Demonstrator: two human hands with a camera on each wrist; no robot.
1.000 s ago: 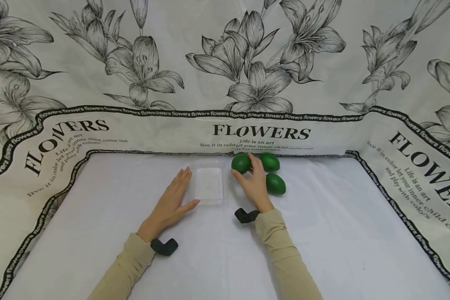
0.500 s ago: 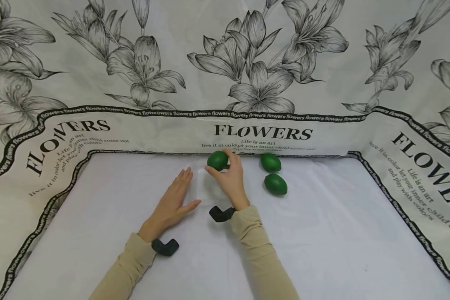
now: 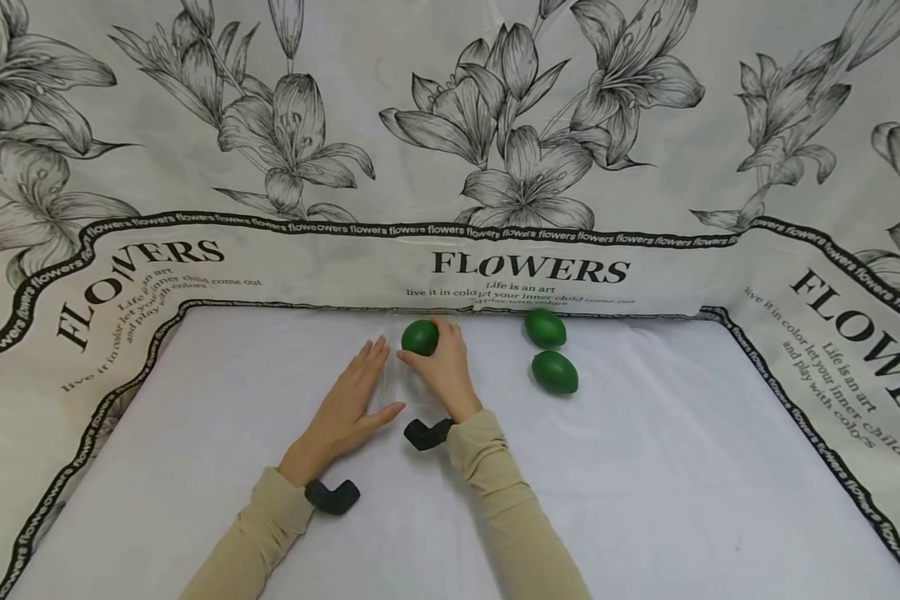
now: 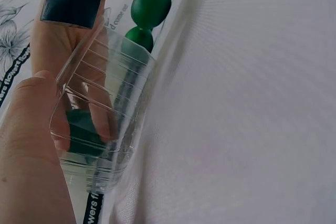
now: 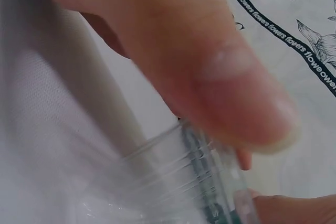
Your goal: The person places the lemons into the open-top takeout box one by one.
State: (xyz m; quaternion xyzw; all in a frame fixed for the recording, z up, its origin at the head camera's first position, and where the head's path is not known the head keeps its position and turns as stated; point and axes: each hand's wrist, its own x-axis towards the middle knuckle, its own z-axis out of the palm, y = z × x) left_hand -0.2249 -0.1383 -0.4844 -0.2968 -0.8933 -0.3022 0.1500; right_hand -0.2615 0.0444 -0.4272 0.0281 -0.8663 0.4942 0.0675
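Observation:
A green lime (image 3: 419,337) is pinched between the thumb and fingers of my right hand (image 3: 448,373), at the clear plastic box. The left wrist view shows the box (image 4: 126,85) with its ridged, see-through wall; the held lime (image 4: 84,129) and fingertips appear through it, low in the box. My left hand (image 3: 342,412) lies with straight fingers along the box's left side, thumb spread toward its near edge. In the right wrist view the right thumb (image 5: 226,87) overlaps the box's rim, and the lime is mostly hidden.
Two more limes sit to the right on the white cloth, a far one (image 3: 545,329) and a nearer one (image 3: 555,372). A flower-printed sheet (image 3: 330,267) rises behind the table and along both sides. Each wrist wears a black camera mount (image 3: 333,497).
My right hand has carried the lime left from beside the other two, over to the box, then lowered it there. The left hand has stayed in place.

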